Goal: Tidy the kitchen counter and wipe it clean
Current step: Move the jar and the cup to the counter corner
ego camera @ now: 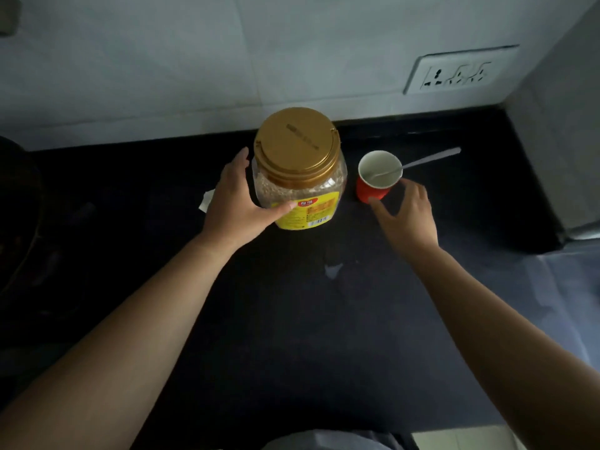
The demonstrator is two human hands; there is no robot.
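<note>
A clear plastic jar (300,180) with a gold lid and a yellow label stands on the black counter (292,319) near the back wall. My left hand (235,203) wraps its left side, thumb across the label. To the jar's right stands a red paper cup (373,186), white inside, with a metal spoon (428,160) leaning out to the right. My right hand (406,216) has its fingers spread, thumb and fingertips at the cup's near side; I cannot tell if they touch it.
A small white scrap of paper (206,201) lies behind my left hand. A pale wet smear (332,269) marks the counter in front of the jar. A wall socket (457,71) sits at the back right. A dark pan (19,222) is at the left edge.
</note>
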